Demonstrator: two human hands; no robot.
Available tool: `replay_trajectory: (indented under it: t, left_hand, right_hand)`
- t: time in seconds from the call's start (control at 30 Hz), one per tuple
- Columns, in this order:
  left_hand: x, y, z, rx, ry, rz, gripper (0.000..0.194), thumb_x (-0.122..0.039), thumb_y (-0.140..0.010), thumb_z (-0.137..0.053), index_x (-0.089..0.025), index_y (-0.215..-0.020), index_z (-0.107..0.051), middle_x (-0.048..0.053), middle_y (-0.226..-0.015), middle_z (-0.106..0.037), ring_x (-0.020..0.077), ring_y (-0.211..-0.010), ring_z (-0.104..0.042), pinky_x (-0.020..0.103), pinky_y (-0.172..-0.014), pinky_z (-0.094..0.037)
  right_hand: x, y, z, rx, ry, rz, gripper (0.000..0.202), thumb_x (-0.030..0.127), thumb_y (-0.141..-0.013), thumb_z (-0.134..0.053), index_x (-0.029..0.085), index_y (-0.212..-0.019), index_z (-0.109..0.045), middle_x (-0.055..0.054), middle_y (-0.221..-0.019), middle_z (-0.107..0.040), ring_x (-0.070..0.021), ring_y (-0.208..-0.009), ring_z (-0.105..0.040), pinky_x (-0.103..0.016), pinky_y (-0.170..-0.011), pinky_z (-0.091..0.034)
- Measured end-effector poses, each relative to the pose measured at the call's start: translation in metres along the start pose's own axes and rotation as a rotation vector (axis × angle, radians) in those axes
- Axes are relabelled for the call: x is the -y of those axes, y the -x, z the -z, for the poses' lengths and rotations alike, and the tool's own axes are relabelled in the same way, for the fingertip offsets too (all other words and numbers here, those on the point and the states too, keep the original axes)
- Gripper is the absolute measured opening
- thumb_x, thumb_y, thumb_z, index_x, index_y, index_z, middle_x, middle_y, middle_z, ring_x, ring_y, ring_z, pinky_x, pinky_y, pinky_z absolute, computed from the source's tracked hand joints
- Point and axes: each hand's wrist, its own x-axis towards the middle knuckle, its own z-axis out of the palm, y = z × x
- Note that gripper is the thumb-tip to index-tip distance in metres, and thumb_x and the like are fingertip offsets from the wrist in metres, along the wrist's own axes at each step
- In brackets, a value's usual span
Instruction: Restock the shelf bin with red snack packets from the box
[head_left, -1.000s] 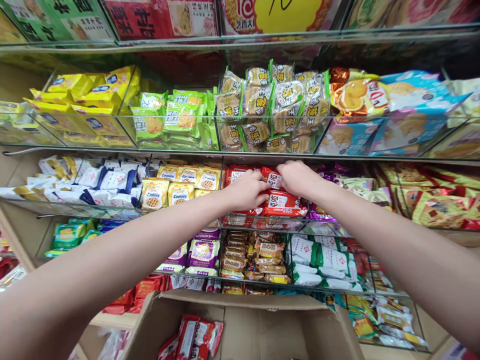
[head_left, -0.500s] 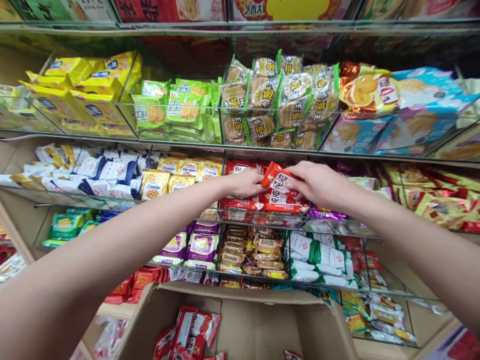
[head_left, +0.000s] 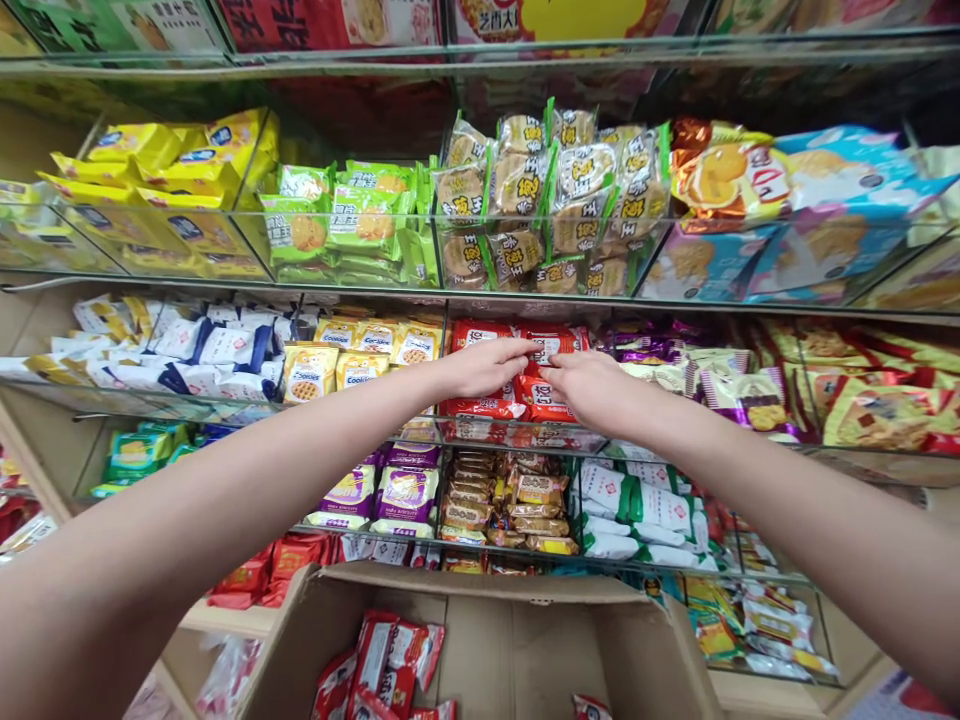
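Note:
Both hands rest over red snack packets (head_left: 551,400) laid in one compartment of the middle glass shelf. My left hand (head_left: 486,366) lies flat on the left packets, fingers stretched out and pointing right. Just beside it, my right hand (head_left: 589,388) presses on the right packets with its fingers extended, their tips close to the left ones. Neither hand grips anything. The undersides of both hands and parts of the packets are hidden. Below, a cardboard box (head_left: 517,582) holds more red packets (head_left: 386,660).
Yellow cookie packets (head_left: 310,372) sit left of the red ones, and purple-and-white packets (head_left: 742,398) lie to the right. Clear dividers and a glass front lip (head_left: 517,434) bound the compartment. The upper shelf (head_left: 360,292) with green-edged biscuit packs (head_left: 585,190) overhangs it.
The red packet that my right hand held tilted now lies level among the others, let go. My right hand has moved left and flattened out; my left hand's fingers have straightened.

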Motion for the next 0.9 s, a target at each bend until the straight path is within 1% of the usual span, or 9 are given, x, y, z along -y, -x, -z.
replay_trajectory:
  t: [0.13, 0.27, 0.4, 0.47, 0.53, 0.63, 0.73, 0.77, 0.9]
  left_hand:
    - [-0.005, 0.014, -0.005, -0.073, -0.098, -0.095, 0.047, -0.033, -0.092, -0.029, -0.008, -0.131, -0.037, 0.013, -0.137, -0.042, 0.017, -0.126, -0.038, 0.03, -0.106, -0.027]
    - [-0.009, 0.022, -0.012, -0.026, -0.18, -0.156, 0.062, -0.045, -0.089, -0.033, -0.004, -0.135, -0.027, 0.019, -0.14, -0.036, 0.0222, -0.128, -0.034, 0.033, -0.106, -0.026]
    - [-0.01, 0.023, -0.011, 0.033, -0.183, -0.143, 0.069, -0.05, -0.087, -0.036, -0.002, -0.135, -0.026, 0.02, -0.14, -0.034, 0.0242, -0.128, -0.035, 0.033, -0.106, -0.027]
    - [-0.009, 0.025, -0.011, 0.023, -0.169, -0.121, 0.071, -0.048, -0.087, -0.037, -0.002, -0.137, -0.019, 0.021, -0.143, -0.027, 0.0235, -0.13, -0.031, 0.033, -0.106, -0.027]
    - [-0.008, 0.027, -0.011, -0.024, -0.156, -0.099, 0.068, -0.043, -0.088, -0.038, -0.001, -0.137, -0.018, 0.021, -0.143, -0.025, 0.0223, -0.132, -0.029, 0.032, -0.107, -0.026]
    - [-0.009, 0.022, -0.009, -0.134, -0.122, -0.102, 0.049, -0.029, -0.09, -0.036, -0.004, -0.132, -0.033, 0.018, -0.136, -0.041, 0.0192, -0.126, -0.039, 0.031, -0.104, -0.03]
    - [-0.011, 0.002, -0.001, -0.202, -0.087, -0.077, 0.037, -0.016, -0.089, -0.036, -0.009, -0.123, -0.049, 0.011, -0.125, -0.056, 0.0157, -0.114, -0.051, 0.028, -0.097, -0.037]
    - [-0.012, -0.008, 0.003, -0.167, -0.096, -0.061, 0.035, -0.014, -0.088, -0.038, -0.01, -0.119, -0.053, 0.01, -0.121, -0.059, 0.0156, -0.11, -0.054, 0.027, -0.095, -0.039]
    - [-0.013, -0.041, 0.015, 0.111, -0.145, -0.071, 0.024, -0.016, -0.076, -0.057, -0.016, -0.099, -0.067, 0.004, -0.097, -0.071, 0.0153, -0.085, -0.062, 0.023, -0.077, -0.044]
  right_hand:
    - [-0.002, 0.012, -0.008, -0.015, -0.104, -0.015, 0.037, 0.031, -0.091, -0.032, 0.008, -0.113, -0.051, -0.018, -0.115, -0.058, -0.0268, -0.107, -0.052, -0.049, -0.1, -0.028]
    - [-0.004, 0.021, -0.022, -0.196, 0.0, 0.046, 0.071, 0.057, -0.086, -0.029, 0.0, -0.126, -0.04, -0.025, -0.127, -0.048, -0.0319, -0.117, -0.044, -0.049, -0.1, -0.028]
    - [-0.004, 0.023, -0.033, -0.313, 0.105, 0.076, 0.082, 0.065, -0.081, -0.028, -0.002, -0.126, -0.04, -0.027, -0.125, -0.048, -0.0351, -0.116, -0.045, -0.049, -0.098, -0.031]
    - [-0.007, 0.026, -0.034, -0.31, 0.075, 0.064, 0.078, 0.062, -0.083, -0.028, -0.001, -0.128, -0.038, -0.026, -0.128, -0.046, -0.0345, -0.117, -0.044, -0.049, -0.098, -0.032]
    - [-0.012, 0.028, -0.034, -0.298, -0.001, 0.067, 0.065, 0.052, -0.088, -0.028, 0.003, -0.128, -0.038, -0.022, -0.129, -0.047, -0.0311, -0.117, -0.045, -0.046, -0.098, -0.033]
    - [-0.016, 0.03, -0.033, -0.316, -0.1, 0.082, 0.043, 0.031, -0.091, -0.027, 0.008, -0.124, -0.043, -0.016, -0.122, -0.054, -0.0253, -0.108, -0.053, -0.042, -0.094, -0.037]
    - [-0.013, 0.031, -0.034, -0.367, -0.14, 0.068, 0.038, 0.025, -0.09, -0.029, 0.01, -0.12, -0.048, -0.014, -0.114, -0.059, -0.0234, -0.099, -0.055, -0.038, -0.087, -0.042]
    - [-0.011, 0.031, -0.034, -0.387, -0.136, 0.047, 0.037, 0.025, -0.09, -0.031, 0.011, -0.118, -0.05, -0.013, -0.111, -0.06, -0.0235, -0.097, -0.055, -0.037, -0.084, -0.042]
    - [-0.003, 0.037, -0.032, -0.446, -0.068, -0.071, 0.03, 0.025, -0.089, -0.038, 0.014, -0.109, -0.057, -0.012, -0.096, -0.062, -0.0255, -0.088, -0.054, -0.039, -0.078, -0.04]
